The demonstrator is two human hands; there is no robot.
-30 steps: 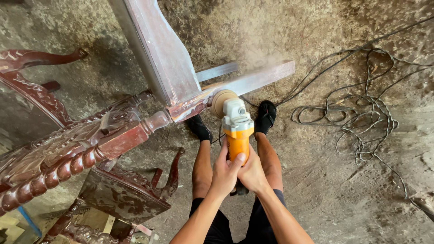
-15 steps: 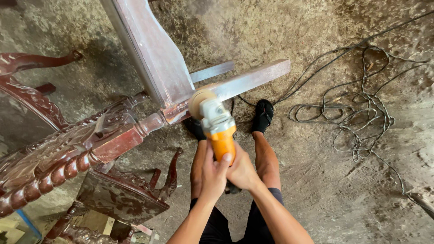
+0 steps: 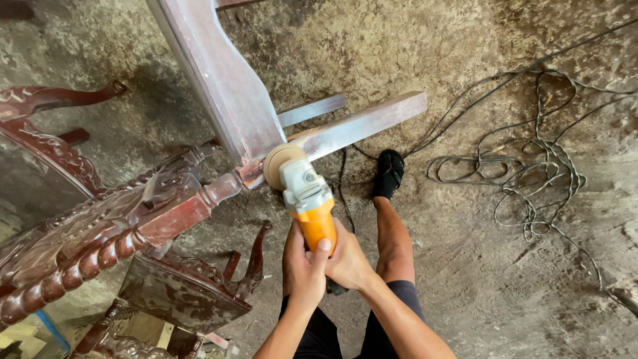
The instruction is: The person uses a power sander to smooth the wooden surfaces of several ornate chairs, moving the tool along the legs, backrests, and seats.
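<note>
Both hands, L (image 3: 302,266) & R (image 3: 345,262), grip clamped on orange grinder (image 3: 309,203); disc touching chair leg (image 3: 222,80).

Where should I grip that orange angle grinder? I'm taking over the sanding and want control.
Grip the angle grinder by its orange barrel, coming from behind, opposite the disc. The barrel is narrow and points toward the person, and the left hand and right hand wrap it there, fingers clear of the tan sanding disc pressed against the chair leg.

Orange-grey angle grinder (image 3: 308,199), disc seemingly against sanded chair leg (image 3: 222,80).
</note>
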